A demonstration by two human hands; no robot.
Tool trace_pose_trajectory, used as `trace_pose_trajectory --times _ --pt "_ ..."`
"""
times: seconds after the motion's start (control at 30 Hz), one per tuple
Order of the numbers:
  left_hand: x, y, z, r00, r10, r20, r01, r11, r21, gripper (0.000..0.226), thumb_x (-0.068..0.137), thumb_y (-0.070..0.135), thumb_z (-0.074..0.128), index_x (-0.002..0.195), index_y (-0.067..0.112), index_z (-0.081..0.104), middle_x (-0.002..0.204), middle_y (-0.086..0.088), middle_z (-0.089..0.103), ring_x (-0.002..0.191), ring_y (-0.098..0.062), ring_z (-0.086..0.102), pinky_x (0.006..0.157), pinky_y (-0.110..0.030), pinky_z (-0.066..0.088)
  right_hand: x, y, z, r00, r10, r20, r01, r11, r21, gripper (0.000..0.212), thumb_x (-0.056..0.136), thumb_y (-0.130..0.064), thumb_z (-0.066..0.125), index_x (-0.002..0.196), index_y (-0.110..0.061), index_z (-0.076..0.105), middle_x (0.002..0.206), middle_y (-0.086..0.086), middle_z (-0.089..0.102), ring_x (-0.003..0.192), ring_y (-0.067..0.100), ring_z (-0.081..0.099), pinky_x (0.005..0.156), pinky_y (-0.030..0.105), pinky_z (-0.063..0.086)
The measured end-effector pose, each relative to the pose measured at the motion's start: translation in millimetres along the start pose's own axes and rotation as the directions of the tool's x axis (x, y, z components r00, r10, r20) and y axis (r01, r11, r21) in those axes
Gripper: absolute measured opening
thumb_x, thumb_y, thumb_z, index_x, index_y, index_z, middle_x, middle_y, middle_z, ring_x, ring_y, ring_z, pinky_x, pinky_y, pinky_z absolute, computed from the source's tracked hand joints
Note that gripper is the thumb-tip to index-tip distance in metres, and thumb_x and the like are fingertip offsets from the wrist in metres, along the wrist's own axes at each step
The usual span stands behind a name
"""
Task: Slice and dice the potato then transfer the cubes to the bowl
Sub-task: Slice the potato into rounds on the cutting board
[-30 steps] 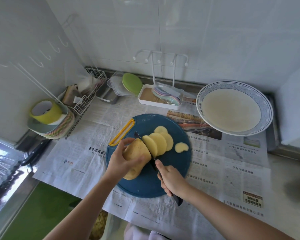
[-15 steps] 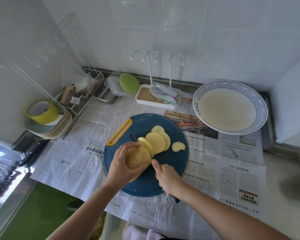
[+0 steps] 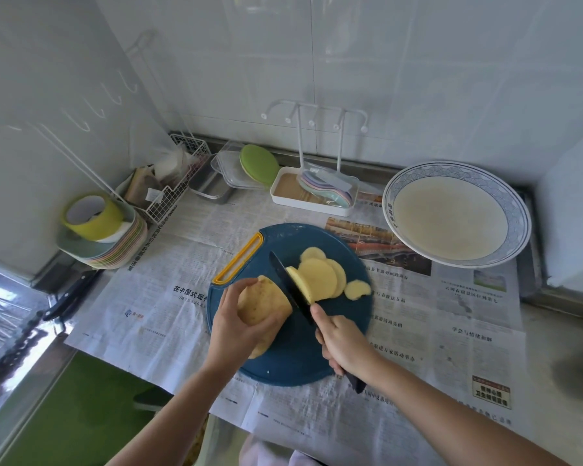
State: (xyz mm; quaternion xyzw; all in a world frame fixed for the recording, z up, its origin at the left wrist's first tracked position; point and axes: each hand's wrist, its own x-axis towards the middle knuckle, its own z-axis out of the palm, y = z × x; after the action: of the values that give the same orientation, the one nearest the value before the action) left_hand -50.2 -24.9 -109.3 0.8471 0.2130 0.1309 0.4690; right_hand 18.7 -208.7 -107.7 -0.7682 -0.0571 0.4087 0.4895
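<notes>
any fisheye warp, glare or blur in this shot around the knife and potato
Head view: strong fisheye, tile seams and newspaper edges bow toward the borders; head view light is soft and even, glare only at the far left edge; head view centre is sharp, potato, knife and slices show no motion blur.

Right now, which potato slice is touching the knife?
The slice on edge at the left end of the row, leaning against the black knife blade held by the right hand. The other slices lie overlapped farther right, off the blade.
</notes>
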Motion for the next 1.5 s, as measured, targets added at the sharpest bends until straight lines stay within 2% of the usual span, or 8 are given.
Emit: trace_pose_trajectory --times 0.1,0.2,0.33,0.43,0.73,1.03,1.3,1.5 --pt "4.6 -0.3 3.9 1.000 0.018 0.007 -0.018 1.000 -0.012 0.060 0.065 0.042 0.083 0.115 0.048 0.050 0.119 0.031 0.051 0.114 0.008 0.047 0.093 -0.030 0.045 -6.2 -3.5 -8.1 1.000 -0.014 -0.005 0.014 0.998 0.062 0.053 0.097 -0.058 0.032 0.073 -0.011 0.039 0.046 -0.002 0.028 0.037 0.015 0.026 0.038 0.025 0.027" --pt "7.4 -0.7 6.5 0.990 0.135 0.042 -0.137 0.989 0.053 0.053 0.070 0.053 0.074 0.117 0.049 0.050 0.126 0.033 0.039 0.121 0.008 0.040 0.094 -0.015 0.037 -14.7 -11.0 -15.8 0.998 -0.054 0.035 0.051 0.996 0.071 0.056 0.095 -0.061 0.032 0.070 -0.012 0.038 0.049 0.002 0.028 0.040 0.016 0.026 0.039 0.026 0.028" --pt "5.8 -4.1 11.5 0.968 0.244 0.060 -0.250 0.961 0.122 0.052 0.078 0.073 0.052 0.122 0.045 0.049 0.130 0.013 0.042 0.121 -0.012 0.045 0.094 -0.015 0.033 -24.3 -21.5 -23.0 0.993 -0.053 0.109 0.046 0.997 0.069 0.057 0.094 -0.064 0.032 0.067 -0.014 0.038 0.048 0.001 0.029 0.038 0.015 0.028 0.038 0.025 0.029" --pt "6.9 -7.6 11.6 0.969 0.241 0.056 -0.247 0.959 0.137 0.050 0.079 0.068 0.055 0.122 0.043 0.049 0.129 0.009 0.042 0.121 -0.016 0.044 0.097 -0.021 0.032 -28.4 -26.3 -26.7 0.991 -0.048 0.125 0.041 0.998 0.056 0.057 0.094 -0.064 0.031 0.067 -0.014 0.038 0.047 0.000 0.029 0.037 0.013 0.027 0.039 0.025 0.028" --pt "12.9 -14.2 7.4 0.965 0.247 0.093 -0.257 0.959 0.121 0.044 0.079 0.059 0.060 0.120 0.046 0.051 0.126 0.009 0.043 0.121 -0.011 0.043 0.099 -0.017 0.031 -33.7 -28.5 -33.2 0.986 -0.034 0.162 0.032 0.999 0.020 0.060 0.093 -0.066 0.031 0.060 -0.016 0.036 0.047 0.001 0.030 0.036 0.013 0.028 0.039 0.024 0.028" --pt "15.7 -13.3 4.4 0.964 0.234 0.129 -0.250 0.960 0.125 0.045 0.077 0.060 0.059 0.119 0.046 0.050 0.123 0.010 0.041 0.122 -0.006 0.040 0.099 -0.012 0.029 -37.5 -30.5 -28.6 0.989 -0.035 0.142 0.041 0.999 -0.035 0.059 0.093 -0.065 0.030 0.072 -0.011 0.040 0.046 0.000 0.028 0.037 0.015 0.025 0.038 0.024 0.028" --pt "17.7 -12.7 4.2 0.959 0.246 0.141 -0.265 0.954 0.138 0.045 0.076 0.060 0.059 0.118 0.047 0.047 0.119 0.014 0.039 0.119 -0.013 0.043 0.099 -0.031 0.037 -37.7 -33.0 -24.6 0.992 -0.009 0.126 0.020 0.996 -0.086 0.062 0.094 -0.064 0.025 0.068 -0.009 0.037 0.044 0.000 0.025 0.036 0.015 0.023 0.039 0.026 0.027" --pt "20.6 -16.8 3.1 0.957 0.253 0.138 -0.272 0.953 0.134 0.043 0.076 0.057 0.060 0.116 0.044 0.051 0.117 0.014 0.041 0.115 -0.015 0.044 0.098 -0.033 0.038 -34.6 -37.7 -18.1 0.990 0.046 0.136 -0.033 0.995 -0.092 0.060 0.093 -0.068 0.024 0.063 -0.015 0.030 0.044 0.000 0.024 0.037 0.016 0.022 0.040 0.025 0.030"
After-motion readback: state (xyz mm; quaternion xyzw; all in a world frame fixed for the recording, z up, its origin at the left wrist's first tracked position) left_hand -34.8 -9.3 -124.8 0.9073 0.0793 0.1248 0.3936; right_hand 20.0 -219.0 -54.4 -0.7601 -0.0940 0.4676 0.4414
